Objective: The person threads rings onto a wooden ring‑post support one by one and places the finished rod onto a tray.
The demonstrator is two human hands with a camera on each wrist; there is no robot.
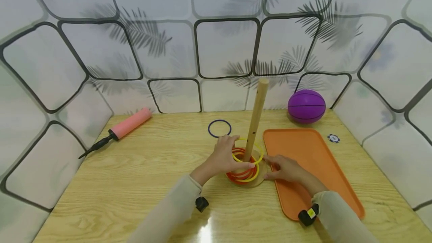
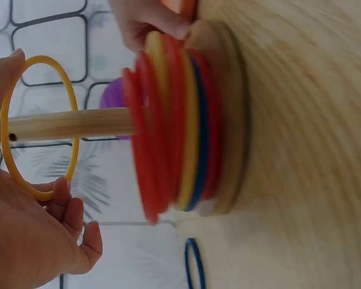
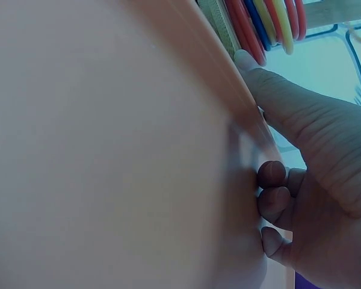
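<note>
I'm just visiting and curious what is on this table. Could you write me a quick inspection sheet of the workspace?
Surface: light wooden table, glossy near the front edge.
Job's things: upright wooden peg on a round base; stack of red, yellow and blue rings around it; one yellow ring around the peg, higher up; loose blue ring lying on the table behind.
Clutter: orange tray, purple ball, pink pump, small round token.
Hands: left hand holds the yellow ring; right hand rests at the tray's edge, one finger against the base.
Cables: nothing seen.
Surroundings: pale panelled walls with leaf prints.
</note>
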